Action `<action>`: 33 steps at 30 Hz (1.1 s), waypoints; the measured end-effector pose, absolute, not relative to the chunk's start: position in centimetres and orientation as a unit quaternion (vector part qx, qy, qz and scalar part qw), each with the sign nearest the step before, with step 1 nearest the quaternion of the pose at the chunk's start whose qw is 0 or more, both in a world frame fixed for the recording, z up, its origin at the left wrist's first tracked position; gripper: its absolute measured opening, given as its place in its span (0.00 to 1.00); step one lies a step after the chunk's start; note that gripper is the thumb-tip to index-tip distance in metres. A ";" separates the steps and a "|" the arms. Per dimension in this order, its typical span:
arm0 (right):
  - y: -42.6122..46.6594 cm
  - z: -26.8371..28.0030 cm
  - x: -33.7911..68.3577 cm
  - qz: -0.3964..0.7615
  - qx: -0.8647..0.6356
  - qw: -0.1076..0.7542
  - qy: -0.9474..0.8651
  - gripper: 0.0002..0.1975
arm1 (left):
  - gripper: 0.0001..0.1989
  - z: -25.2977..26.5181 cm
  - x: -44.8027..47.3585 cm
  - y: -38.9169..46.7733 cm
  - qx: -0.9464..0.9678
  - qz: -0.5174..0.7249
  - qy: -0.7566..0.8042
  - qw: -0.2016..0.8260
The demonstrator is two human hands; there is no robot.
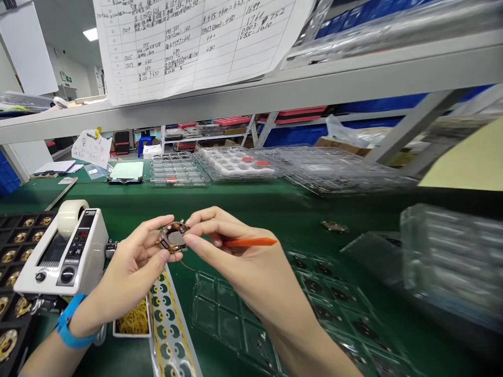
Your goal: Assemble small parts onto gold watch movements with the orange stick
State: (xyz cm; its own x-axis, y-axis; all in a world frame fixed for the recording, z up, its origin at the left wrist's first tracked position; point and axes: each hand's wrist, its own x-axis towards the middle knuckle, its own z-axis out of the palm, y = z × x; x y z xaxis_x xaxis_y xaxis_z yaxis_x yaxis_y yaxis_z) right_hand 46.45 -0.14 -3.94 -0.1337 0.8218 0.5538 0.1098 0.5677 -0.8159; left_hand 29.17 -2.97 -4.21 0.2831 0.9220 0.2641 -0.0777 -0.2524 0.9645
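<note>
My left hand, with a blue band on the wrist, holds a small ring-shaped part with copper windings by its edge. A thin reddish wire trails below the ring. My right hand is closed around an orange pointed stick, which lies across the palm side. Its thumb and index fingertips pinch together at the ring's right edge, and whatever lies between them is hidden. Below the hands lies a strip of yellow-and-white die-cut stickers. Beside it sits a small white box of yellow pieces.
At left stand a white tape dispenser and a black tray of copper rings. Clear plastic trays lie at front right, with more stacked at far right. A loose part rests on the green bench. A grey shelf beam crosses above.
</note>
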 end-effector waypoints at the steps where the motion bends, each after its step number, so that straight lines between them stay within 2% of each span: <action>1: -0.1 -3.9 46.4 0.310 -0.339 0.565 -0.685 0.08 | 0.19 -4.2 29.2 -3.0 0.621 0.490 0.349 0.502; 13: -0.3 -4.1 46.2 0.268 -0.340 0.567 -0.701 0.08 | 0.18 -4.5 29.3 -3.1 0.645 0.484 0.382 0.452; 24: -0.5 -5.0 44.9 0.159 -0.352 0.611 -0.690 0.07 | 0.19 -4.3 30.4 -3.0 0.600 0.526 0.389 0.461; 33: -0.5 -6.0 43.6 0.063 -0.340 0.615 -0.709 0.07 | 0.09 -4.8 31.2 -2.4 0.534 0.596 0.413 0.435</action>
